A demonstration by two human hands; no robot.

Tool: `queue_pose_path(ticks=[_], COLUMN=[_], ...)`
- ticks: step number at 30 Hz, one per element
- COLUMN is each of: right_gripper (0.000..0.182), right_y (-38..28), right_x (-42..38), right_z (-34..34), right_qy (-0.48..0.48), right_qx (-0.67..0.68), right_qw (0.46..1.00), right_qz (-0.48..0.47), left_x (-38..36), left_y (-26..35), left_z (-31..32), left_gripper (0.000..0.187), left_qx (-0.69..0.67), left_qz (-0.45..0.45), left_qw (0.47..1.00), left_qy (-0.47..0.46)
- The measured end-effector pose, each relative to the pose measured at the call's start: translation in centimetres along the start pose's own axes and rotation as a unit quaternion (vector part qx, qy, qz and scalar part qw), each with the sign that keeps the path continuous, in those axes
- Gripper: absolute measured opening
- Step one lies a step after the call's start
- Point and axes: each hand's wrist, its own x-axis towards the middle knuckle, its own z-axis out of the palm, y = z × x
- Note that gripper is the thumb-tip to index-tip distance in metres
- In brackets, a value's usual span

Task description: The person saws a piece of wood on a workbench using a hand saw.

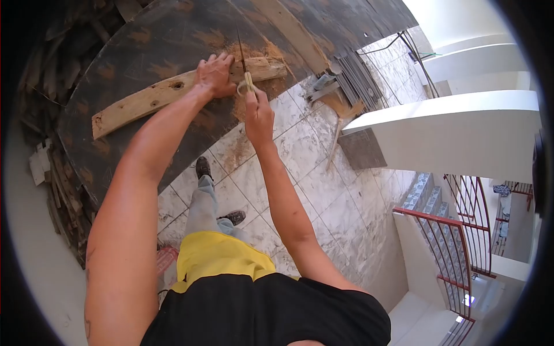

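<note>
My right hand (259, 115) is closed around the pale handle of a handsaw (242, 55), whose thin blade points away from me across a wooden plank (144, 97). Worn and marked with knots and holes, the plank lies at a slant on a dark tabletop (124, 63). Just left of the blade, my left hand (214, 75) presses down on the plank, with its fingers bent over the far side. Sawdust (248, 53) is scattered around the blade and behind the plank.
A second board (291, 32) lies farther back on the table. Stacked dark strips (360, 81) stand beyond its right end. Scrap wood (63, 184) is piled at the left. Dusty floor tiles (323, 173), a low white wall (450, 130) and red-railed stairs (430, 216) are at the right.
</note>
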Motion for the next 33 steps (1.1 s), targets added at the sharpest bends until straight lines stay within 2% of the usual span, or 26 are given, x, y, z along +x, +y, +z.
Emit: queue_pose_path(ticks=[1, 3, 4, 6, 9, 11, 12, 14, 17, 19, 22, 25, 27, 28, 30, 33], right_gripper=[0.039, 0.038, 0.039, 0.041, 0.041, 0.038, 0.039, 0.041, 0.041, 0.040, 0.036, 0.037, 0.036, 0.037, 0.038, 0.039], right_y=[0.0, 1.0, 2.7, 1.9, 0.1, 2.3, 1.4, -1.1, -0.4, 1.3, 2.6, 1.3, 1.2, 1.5, 0.4, 0.6], right_x=[-0.4, -3.0, -6.1, -12.4, -12.1, -5.1, -1.5, 3.0, 3.2, -1.0, -12.4, -13.1, -5.8, -1.3, 3.9, 0.3], right_z=[-0.1, -0.8, -1.9, -4.9, -5.3, -2.2, -0.6, 0.8, 1.0, -0.6, -5.2, -5.9, -2.9, -0.8, 1.5, 0.4], right_qy=[0.005, 0.016, 0.024, 0.000, -0.024, 0.002, 0.030, -0.017, -0.024, -0.009, -0.003, 0.004, 0.014, 0.035, 0.008, 0.026], right_qx=[0.008, -0.004, -0.053, -0.035, -0.063, -0.087, -0.034, -0.004, -0.004, 0.008, -0.035, -0.071, -0.042, -0.007, -0.030, 0.003], right_qw=[1.000, 0.999, 0.998, 0.995, 0.990, 0.996, 0.997, 0.999, 1.000, 0.998, 0.995, 0.995, 0.999, 0.996, 1.000, 0.999], right_qz=[-0.020, -0.038, -0.019, 0.096, 0.125, 0.024, -0.064, 0.031, 0.007, -0.060, 0.089, 0.066, 0.017, -0.082, -0.005, -0.037], left_x=[-0.1, -0.3, 0.0, 0.1, 0.3, 0.5, 0.2, 0.2, -0.2, -0.1, 0.2, -0.1, -0.1, 0.0, -0.3, -0.3], left_y=[-0.2, 0.2, 0.2, 0.2, -0.2, -0.9, -0.8, -0.8, -0.3, -0.4, -0.2, -0.9, -0.7, -0.5, -0.4, -0.4], left_z=[0.6, 0.5, 0.1, 0.1, 0.5, 0.7, 0.9, 0.3, 0.3, 0.0, 0.0, 0.8, 0.5, 0.1, -0.4, 0.1], left_gripper=[0.056, 0.057, 0.057, 0.064, 0.065, 0.066, 0.067, 0.069, 0.073, 0.075, 0.073, 0.070, 0.066, 0.066, 0.063, 0.061], left_qx=[-0.009, -0.007, -0.004, -0.008, -0.004, -0.004, -0.006, -0.004, -0.002, 0.005, -0.006, -0.002, -0.007, -0.007, -0.026, -0.027], left_qz=[0.009, 0.002, -0.007, -0.019, -0.007, 0.006, 0.021, 0.022, 0.023, 0.017, 0.013, 0.011, 0.030, 0.032, 0.024, 0.027], left_qw=[0.999, 1.000, 1.000, 1.000, 1.000, 1.000, 1.000, 1.000, 1.000, 1.000, 1.000, 1.000, 0.999, 0.999, 0.999, 0.999], left_qy=[0.036, 0.018, 0.007, -0.015, -0.019, -0.005, 0.007, 0.003, -0.012, -0.006, -0.023, -0.028, 0.014, 0.014, 0.006, 0.002])
